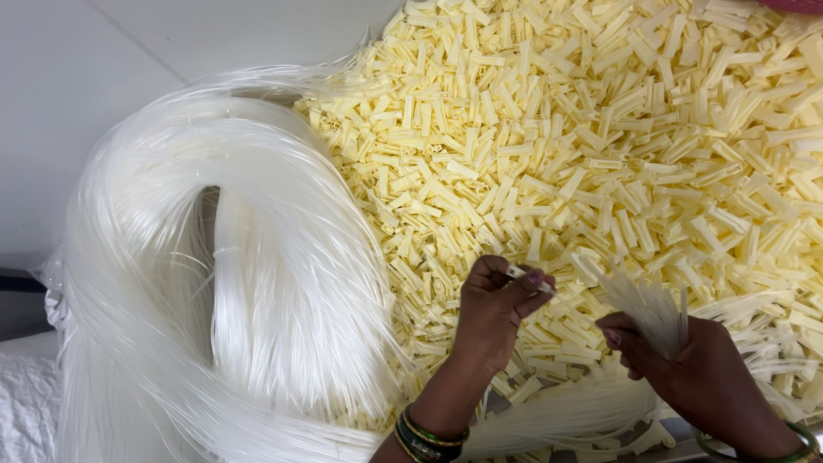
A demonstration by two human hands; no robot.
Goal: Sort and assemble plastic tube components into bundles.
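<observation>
The left hand (495,310) pinches a small pale clip (517,273) between thumb and fingertips, closed tight on it. Just to its right, the right hand (686,369) is clenched around a fan of thin translucent strands (647,300) that rise stiffly from the fist. Beneath and beyond both hands spreads a heap of short, ridged, cream-yellow plastic pieces (600,129). Left of the fingers lies a large glossy coil of clear-white filament (257,283), looped and smooth. Farther out is a plain white surface (69,103).
</observation>
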